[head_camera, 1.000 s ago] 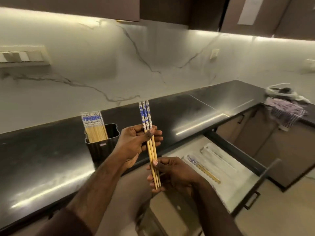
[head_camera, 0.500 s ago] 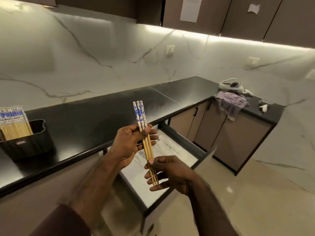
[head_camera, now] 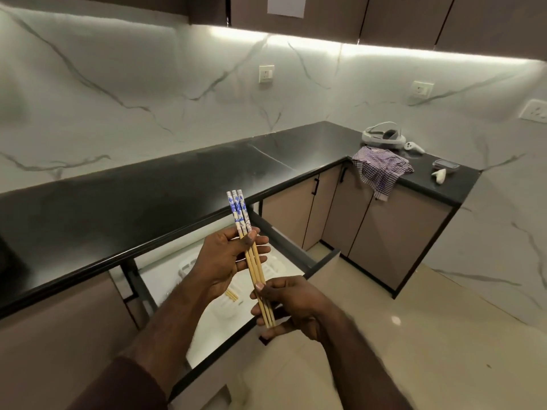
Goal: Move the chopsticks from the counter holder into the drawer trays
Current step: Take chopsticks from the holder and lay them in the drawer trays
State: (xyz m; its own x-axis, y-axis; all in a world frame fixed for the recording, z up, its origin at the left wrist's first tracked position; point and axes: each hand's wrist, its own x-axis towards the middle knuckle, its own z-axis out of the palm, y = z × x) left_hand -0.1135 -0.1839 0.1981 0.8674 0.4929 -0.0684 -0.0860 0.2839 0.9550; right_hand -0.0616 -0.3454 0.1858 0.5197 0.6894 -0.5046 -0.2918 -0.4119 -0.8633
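1. Three bamboo chopsticks with blue-and-white patterned tops (head_camera: 254, 261) are hanging above the open drawer (head_camera: 321, 263) – not yet down.
2. Left hand (head_camera: 223, 263) is pinching them mid-shaft; right hand (head_camera: 291, 304) is pinching the tips.
3. White plastic tray (head_camera: 228, 310) is already holding some sticks (head_camera: 231, 295) – holder is out of view, remaining count unknown.

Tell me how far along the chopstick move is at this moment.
Partly done. A few chopsticks already lie in the white tray in the open drawer. In hand: the left hand and right hand together grip three blue-patterned chopsticks above it. Left: placing these; the counter holder is out of view.
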